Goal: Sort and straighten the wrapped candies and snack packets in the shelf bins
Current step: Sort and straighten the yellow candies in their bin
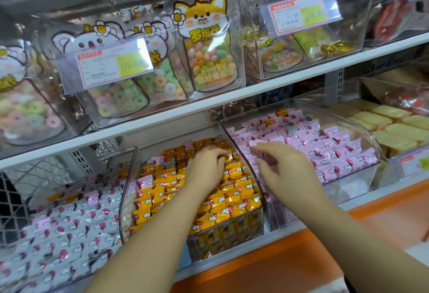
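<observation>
Three clear bins stand side by side on the lower shelf. The middle bin [253,177] holds orange wrapped candies [157,183], with a few stray pink ones [145,180] at its left side. The right bin [371,137] holds rows of pink wrapped candies [334,144]. The left bin holds white wrapped candies [69,220]. My left hand [206,167] lies in the middle bin, fingers curled onto the orange candies near the far right corner. My right hand [285,165] reaches into the right bin and pinches a pink candy [261,153] at its fingertips.
Above, a white shelf [290,84] carries clear bins of candy bags with animal faces and price tags [109,67]. Pale yellow packets [392,127] fill a bin at far right. An orange ledge [301,258] runs below the bins. Wire mesh backs the shelf at left.
</observation>
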